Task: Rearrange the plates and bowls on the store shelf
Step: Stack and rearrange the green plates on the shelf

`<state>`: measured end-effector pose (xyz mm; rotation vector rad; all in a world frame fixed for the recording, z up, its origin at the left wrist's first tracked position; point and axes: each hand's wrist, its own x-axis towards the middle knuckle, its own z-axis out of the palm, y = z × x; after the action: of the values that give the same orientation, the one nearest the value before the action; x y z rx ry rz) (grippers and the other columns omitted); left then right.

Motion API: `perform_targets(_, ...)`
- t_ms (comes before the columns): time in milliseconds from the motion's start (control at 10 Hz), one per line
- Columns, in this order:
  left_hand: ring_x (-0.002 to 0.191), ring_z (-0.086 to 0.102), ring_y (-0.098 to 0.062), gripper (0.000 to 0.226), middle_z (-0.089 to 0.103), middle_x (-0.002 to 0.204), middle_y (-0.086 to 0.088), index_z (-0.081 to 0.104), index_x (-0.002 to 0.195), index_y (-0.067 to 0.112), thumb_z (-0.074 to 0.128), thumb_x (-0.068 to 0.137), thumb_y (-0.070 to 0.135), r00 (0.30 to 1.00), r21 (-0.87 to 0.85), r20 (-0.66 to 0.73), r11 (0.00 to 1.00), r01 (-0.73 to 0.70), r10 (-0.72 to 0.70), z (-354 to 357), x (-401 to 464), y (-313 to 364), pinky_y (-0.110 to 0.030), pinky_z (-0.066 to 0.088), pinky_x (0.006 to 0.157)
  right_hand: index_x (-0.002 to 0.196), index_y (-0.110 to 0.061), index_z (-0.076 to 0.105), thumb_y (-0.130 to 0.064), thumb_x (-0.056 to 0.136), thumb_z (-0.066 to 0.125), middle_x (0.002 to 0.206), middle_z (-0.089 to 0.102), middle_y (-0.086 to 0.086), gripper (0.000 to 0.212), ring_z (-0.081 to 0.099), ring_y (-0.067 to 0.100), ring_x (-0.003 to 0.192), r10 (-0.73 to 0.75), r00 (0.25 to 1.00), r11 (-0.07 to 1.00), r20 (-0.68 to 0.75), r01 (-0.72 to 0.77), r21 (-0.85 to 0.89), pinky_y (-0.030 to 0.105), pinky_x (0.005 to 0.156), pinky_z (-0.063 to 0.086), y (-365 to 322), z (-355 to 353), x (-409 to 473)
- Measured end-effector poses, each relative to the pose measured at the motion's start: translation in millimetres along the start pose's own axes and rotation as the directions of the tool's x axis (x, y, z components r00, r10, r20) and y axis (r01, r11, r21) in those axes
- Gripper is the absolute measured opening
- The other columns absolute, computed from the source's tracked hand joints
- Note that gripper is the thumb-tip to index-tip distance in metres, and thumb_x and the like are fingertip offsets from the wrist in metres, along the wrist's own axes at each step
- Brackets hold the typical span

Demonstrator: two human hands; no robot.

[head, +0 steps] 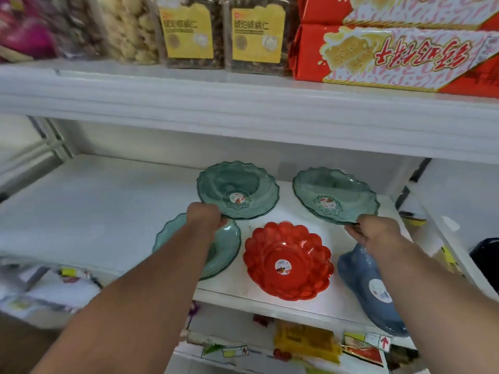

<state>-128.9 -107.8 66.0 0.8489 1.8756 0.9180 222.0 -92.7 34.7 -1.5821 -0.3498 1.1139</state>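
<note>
Forearms: two bare forearms enter from the lower corners of the frame and converge toward the middle shelf.
Left hand (204, 215): centre-left of the frame, fingers pinched on the near rim of the left green plate (239, 190); that plate tilts up toward the camera, its near edge lifted above the third green plate.
Right hand (374, 231): centre-right, fingers clamped on the near rim of the right green plate (334, 197), which is also tilted with its face toward the camera.
Third green plate (225, 247): lies flat on the shelf below the left hand, partly covered by the left forearm.
Red bowl (288, 261): scalloped, sits in the lower centre between the two arms, near the front edge, with a round sticker in its middle.
Blue bowl (370, 288): lower right, beside the red bowl and apart from it, partly hidden under the right forearm; it hangs over the front edge of the shelf and carries a round label.
Middle shelf (94, 211): white, its left half bare.
Upper shelf (243, 103): white board across the upper frame.
Snack bags (221, 33): two clear bags with yellow labels stand at top centre on the upper shelf.
Red boxes (391, 52): stacked at upper right, printing upside down.
Lower shelf goods (305, 340): blurred packets and price tags along the bottom of the frame.
</note>
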Motion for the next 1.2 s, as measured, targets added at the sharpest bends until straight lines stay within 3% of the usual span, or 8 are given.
perform_targets(100, 0.07, 0.066, -0.014, 0.012, 0.068, 0.106, -0.01, 0.06, 0.092, 0.011, 0.054, 0.095, 0.002, 0.991, -0.464, -0.094, 0.885, 0.045, -0.1, -27, -15, -19, -0.022, 0.06, 0.06, 0.116, 0.002, 0.062, 0.009, 0.085, 0.054, 0.104, 0.071, 0.016, 0.033, 0.073, 0.023, 0.076, 0.006, 0.997, 1.0, 0.071, -0.005, -0.018, 0.029, 0.057, 0.062, 3, 13, -21)
perform_targets(200, 0.078, 0.07, -0.023, 0.012, 0.07, 0.092, -0.011, 0.061, 0.082, 0.008, 0.059, 0.086, -0.003, 0.984, -0.403, -0.137, 0.914, 0.051, -0.115, -50, -28, -30, -0.033, 0.063, 0.072, 0.112, 0.002, 0.062, 0.008, 0.085, 0.055, 0.105, 0.071, 0.017, 0.029, 0.072, 0.023, 0.076, 0.014, 0.992, 0.999, 0.123, -0.007, -0.051, 0.029, 0.055, 0.062, 7, 25, -43)
perform_targets(300, 0.099, 0.07, -0.033, 0.02, 0.071, 0.104, -0.02, 0.067, 0.102, -0.009, 0.061, 0.084, -0.009, 0.974, -0.418, -0.169, 0.906, 0.069, -0.152, -77, -45, -40, -0.041, 0.06, 0.084, 0.114, 0.003, 0.062, 0.008, 0.086, 0.056, 0.109, 0.069, 0.018, 0.029, 0.071, 0.024, 0.078, 0.011, 0.987, 0.998, 0.159, -0.002, -0.056, 0.03, 0.055, 0.062, 11, 37, -62)
perform_targets(400, 0.081, 0.068, -0.033, 0.022, 0.067, 0.106, -0.021, 0.064, 0.108, -0.007, 0.051, 0.09, -0.011, 0.967, -0.511, -0.188, 0.858, 0.052, -0.17, -104, -57, -53, -0.029, 0.061, 0.056, 0.112, 0.002, 0.061, 0.005, 0.087, 0.057, 0.103, 0.07, 0.016, 0.025, 0.072, 0.021, 0.064, 0.004, 0.979, 0.996, 0.202, 0.013, -0.087, 0.03, 0.054, 0.061, 19, 52, -83)
perform_targets(500, 0.067, 0.064, -0.028, 0.029, 0.067, 0.113, -0.025, 0.062, 0.117, -0.01, 0.047, 0.093, -0.012, 0.959, -0.552, -0.211, 0.833, 0.041, -0.187, -126, -64, -60, -0.029, 0.057, 0.045, 0.111, 0.0, 0.06, 0.002, 0.089, 0.058, 0.095, 0.069, 0.013, 0.021, 0.07, 0.02, 0.058, -0.014, 0.977, 0.995, 0.212, 0.036, -0.097, 0.03, 0.052, 0.06, 23, 66, -99)
perform_targets(700, 0.096, 0.068, -0.038, 0.03, 0.069, 0.114, -0.023, 0.064, 0.116, -0.008, 0.048, 0.09, -0.012, 0.953, -0.613, -0.243, 0.79, -0.008, -0.179, -184, -51, -81, -0.025, 0.057, 0.042, 0.109, 0.004, 0.063, 0.002, 0.088, 0.061, 0.103, 0.071, 0.019, 0.021, 0.072, 0.024, 0.071, -0.037, 0.963, 0.993, 0.267, 0.066, -0.099, 0.033, 0.053, 0.062, 38, 124, -126)
perform_targets(900, 0.102, 0.068, -0.037, 0.027, 0.069, 0.113, -0.022, 0.066, 0.111, -0.006, 0.051, 0.089, -0.013, 0.954, -0.601, -0.249, 0.799, -0.016, -0.168, -255, -12, -96, -0.026, 0.058, 0.044, 0.083, 0.0, 0.062, 0.0, 0.088, 0.061, 0.101, 0.07, 0.021, 0.005, 0.069, 0.025, 0.07, -0.044, 0.963, 0.991, 0.267, 0.075, -0.108, 0.031, 0.052, 0.061, 67, 194, -163)
perform_targets(1200, 0.075, 0.065, -0.028, 0.023, 0.069, 0.112, -0.023, 0.065, 0.107, -0.005, 0.055, 0.088, -0.012, 0.954, -0.619, -0.234, 0.786, 0.005, -0.19, -334, 47, -108, -0.028, 0.058, 0.042, 0.106, 0.004, 0.067, 0.001, 0.081, 0.073, 0.099, 0.074, 0.019, 0.026, 0.073, 0.027, 0.075, -0.039, 0.951, 0.993, 0.306, 0.069, -0.091, 0.036, 0.057, 0.062, 86, 277, -209)
